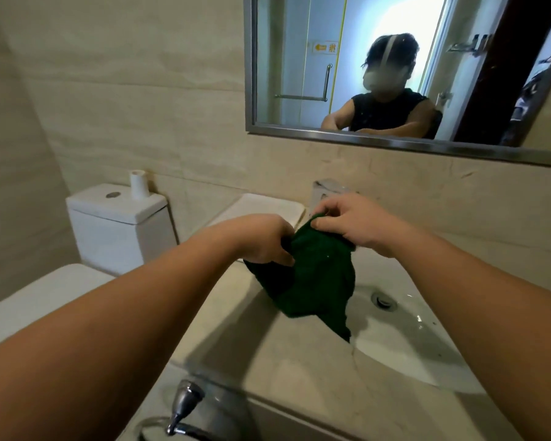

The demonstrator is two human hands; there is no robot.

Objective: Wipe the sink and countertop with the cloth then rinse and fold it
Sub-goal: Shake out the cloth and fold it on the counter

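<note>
Two bare hands hold one dark green cloth (315,275) in the air above the near-left part of the sink basin (427,342). Left hand (261,240): fingers curled tight around the cloth's left edge, knuckles up. Right hand (347,224): thumb and fingers pinching the cloth's top corner, just in front of the chrome faucet (323,194). Cloth hangs bunched between the two grips; its lower point droops down past the basin's rim and appears not to touch the bowl, though contact cannot be confirmed from this angle.

Basin: white, oval, set into a pale stone countertop (283,354). Round metal drain (384,300) sits beyond the hanging cloth, toward the far side of the bowl. Surface of the bowl shows wet glints.

Surroundings: white toilet tank (118,224) to the left of the counter, with a toilet paper roll (139,184) standing upright on its lid. Chrome hose valve (182,405) at the lower edge, below the counter front. Framed mirror (395,74) on the tiled wall above the faucet reflects the person bent over the counter.
</note>
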